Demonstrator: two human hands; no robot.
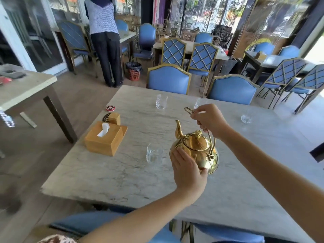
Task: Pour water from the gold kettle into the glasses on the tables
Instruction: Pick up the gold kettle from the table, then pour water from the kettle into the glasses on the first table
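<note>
Head view: with right hand gripping the handle of the round gold metal kettle and left hand flat on its side, hasty tilting could overshoot the small clear glass.

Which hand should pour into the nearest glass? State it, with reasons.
Right. The right hand grips the gold kettle by its handle and can likely tip it; the left hand only presses flat against the body beside the nearest glass.
</note>
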